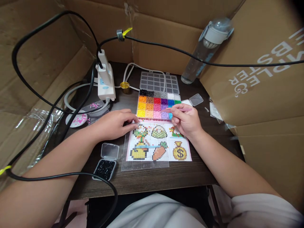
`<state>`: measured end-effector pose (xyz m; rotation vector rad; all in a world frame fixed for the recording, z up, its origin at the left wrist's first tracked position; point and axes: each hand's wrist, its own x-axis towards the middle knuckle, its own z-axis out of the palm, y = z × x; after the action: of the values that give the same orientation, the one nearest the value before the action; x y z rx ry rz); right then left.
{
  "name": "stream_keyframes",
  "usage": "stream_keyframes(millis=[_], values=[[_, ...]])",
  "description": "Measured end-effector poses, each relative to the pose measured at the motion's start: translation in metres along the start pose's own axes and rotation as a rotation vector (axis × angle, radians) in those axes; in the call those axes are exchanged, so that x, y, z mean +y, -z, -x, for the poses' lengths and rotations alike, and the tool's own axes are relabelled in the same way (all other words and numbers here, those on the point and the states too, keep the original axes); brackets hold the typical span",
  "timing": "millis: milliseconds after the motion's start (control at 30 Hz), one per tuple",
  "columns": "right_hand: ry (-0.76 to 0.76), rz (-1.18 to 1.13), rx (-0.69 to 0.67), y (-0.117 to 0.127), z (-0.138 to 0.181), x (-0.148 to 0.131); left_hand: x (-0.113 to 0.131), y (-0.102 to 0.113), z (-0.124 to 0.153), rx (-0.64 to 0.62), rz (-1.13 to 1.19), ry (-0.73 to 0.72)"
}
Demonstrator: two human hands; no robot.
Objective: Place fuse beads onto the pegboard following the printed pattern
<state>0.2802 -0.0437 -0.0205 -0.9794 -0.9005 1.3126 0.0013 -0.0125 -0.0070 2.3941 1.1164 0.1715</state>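
My left hand [116, 124] lies on the table with its fingers curled, the tips pressing the top left corner of a clear pegboard [144, 164] laid over a pattern sheet [180, 152] with several pixel pictures. My right hand [186, 120] is closed in a pinch on a thin pink tweezer-like tool [178, 110] whose tip reaches over the open bead box [156, 106], a tray of many coloured bead compartments. Some beads sit on the pegboard over the top left picture.
A small open case of black beads [105, 167] stands at the front left. A white power strip [105, 77], black cables [47, 101], a gold cap [124, 86], a water bottle [204, 50] and cardboard walls [261, 79] surround the dark table [166, 179].
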Motion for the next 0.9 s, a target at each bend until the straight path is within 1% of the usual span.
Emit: stream_keyframes(millis=[500,900], values=[[0.011,0.016,0.001,-0.0004,0.0,0.0005,-0.0006,0.0002,-0.001,0.001,-0.004,-0.019],[0.018,0.018,-0.011,0.0019,-0.0005,0.0026,-0.0003,0.0002,-0.0009,0.003,-0.001,-0.008]])
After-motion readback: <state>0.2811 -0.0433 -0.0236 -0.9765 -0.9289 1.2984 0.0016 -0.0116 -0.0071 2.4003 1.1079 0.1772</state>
